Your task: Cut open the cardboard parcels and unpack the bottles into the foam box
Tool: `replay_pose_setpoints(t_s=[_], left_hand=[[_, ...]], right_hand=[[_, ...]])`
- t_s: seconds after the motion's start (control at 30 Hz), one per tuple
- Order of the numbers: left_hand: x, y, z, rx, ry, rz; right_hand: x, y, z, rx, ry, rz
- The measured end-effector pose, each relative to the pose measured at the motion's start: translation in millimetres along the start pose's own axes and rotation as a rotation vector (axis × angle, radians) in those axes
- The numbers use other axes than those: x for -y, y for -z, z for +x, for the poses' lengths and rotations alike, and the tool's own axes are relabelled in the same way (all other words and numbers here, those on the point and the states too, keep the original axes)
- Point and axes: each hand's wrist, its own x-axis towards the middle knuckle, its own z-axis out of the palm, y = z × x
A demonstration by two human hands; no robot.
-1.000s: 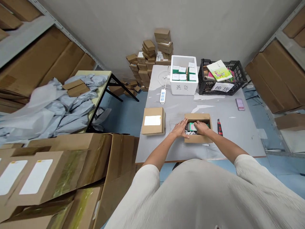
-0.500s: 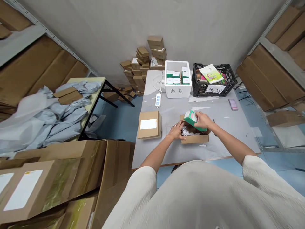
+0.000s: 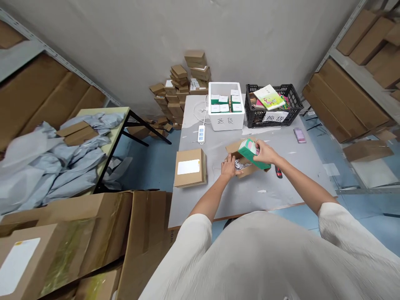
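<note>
My right hand [image 3: 265,152] is closed around a green and white box [image 3: 250,149], tilted above the right side of an opened cardboard box [image 3: 246,171]. With my left hand [image 3: 229,166] I grip the left edge of that cardboard box. Crumpled white paper [image 3: 240,163] shows inside it, partly covered by my fingers and the green box. Just right of the cardboard box lies a red and black tool [image 3: 278,172], perhaps a cutter, near my right wrist.
A stack of flat cardboard boxes [image 3: 190,178] sits left on the table. At the back stand a white foam bin [image 3: 226,123] of green-white boxes and a black crate [image 3: 273,123] with a booklet [image 3: 268,97]. A power strip [image 3: 201,134] lies before the bin.
The cardboard box has turned and tilted on the table, and the green and white box has risen a little above it. The red and black tool has come into plain view.
</note>
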Motion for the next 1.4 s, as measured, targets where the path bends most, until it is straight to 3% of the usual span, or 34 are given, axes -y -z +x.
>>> replay_pose_setpoints(t_s=[0.13,0.23,0.5,0.7,0.9,1.0,1.07,1.2,1.27,1.4], left_hand=[[2.8,8.1,25.0,-0.040,0.061,0.004],[9.1,16.9,45.3,-0.046,0.076,0.039],[21.6,37.5,90.5,0.024,0.088,0.066],[25.3,36.2,99.7,-0.047,0.085,-0.035],[29.3,24.6,72.6,-0.178,-0.029,-0.098],[27.0,19.0,42.2,-0.301,-0.132,-0.102],[23.1,9.8,16.6,-0.321,-0.202,-0.105],[11.0,-26.7,-29.3,-0.065,-0.345,-0.113],[4.5,-47.7,-42.1,0.043,-0.332,-0.135],[-8.1,-76.5,-46.2,0.078,-0.240,-0.157]], right_hand=[[-20.2,-21.3,-13.7,0.061,0.239,-0.056],[-38.3,-40.7,-23.8,0.112,0.297,-0.105],[-70.4,-107.2,-49.2,0.316,0.246,-0.240],[-79.0,-154.3,-58.6,0.396,0.157,-0.257],[-84.1,-181.7,-53.9,0.436,0.149,-0.290],[-87.3,-189.9,-49.4,0.456,0.132,-0.296],[-89.8,-195.5,-47.7,0.452,0.114,-0.296],[-97.9,-203.4,-50.4,0.433,0.138,-0.252],[-107.4,-201.9,-55.5,0.403,0.143,-0.215],[-141.2,-185.9,-72.2,0.304,-0.051,-0.194]])
